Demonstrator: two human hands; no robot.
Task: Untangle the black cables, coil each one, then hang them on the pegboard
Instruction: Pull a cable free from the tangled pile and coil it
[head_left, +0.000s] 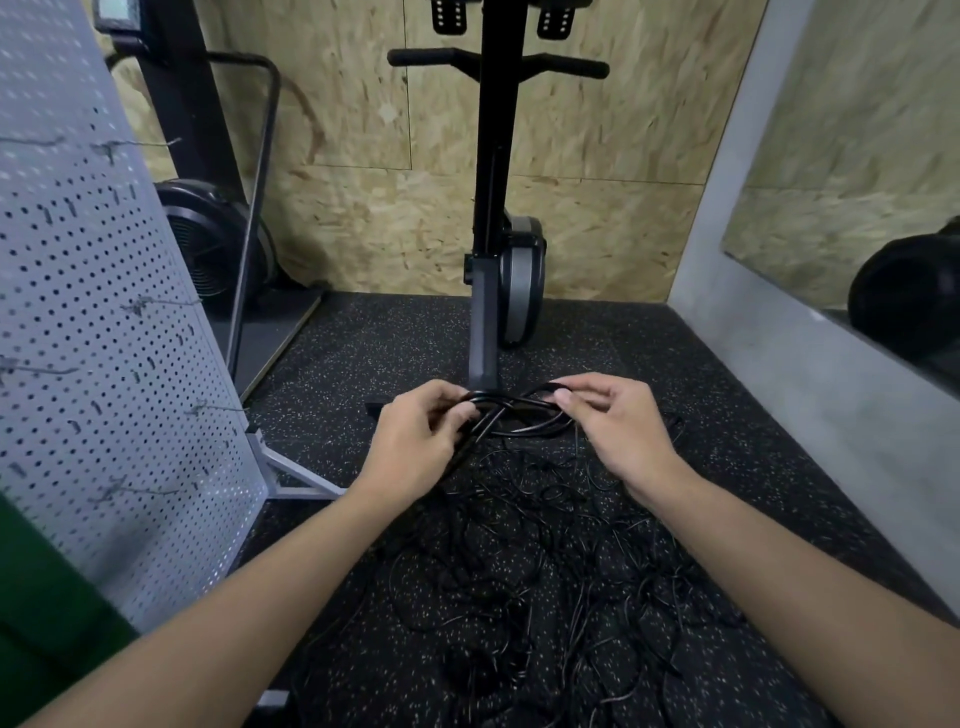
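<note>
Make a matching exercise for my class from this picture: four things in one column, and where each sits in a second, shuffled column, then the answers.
Things:
1. pegboard
2. cable coil
3. tangled cables
4. exercise machine

Places:
A. spread on the speckled floor
B. held between the left hand and the right hand
C. standing at the left
D. upright against the back wall

Pairs: 1-C, 2-B, 3-A, 4-D
</note>
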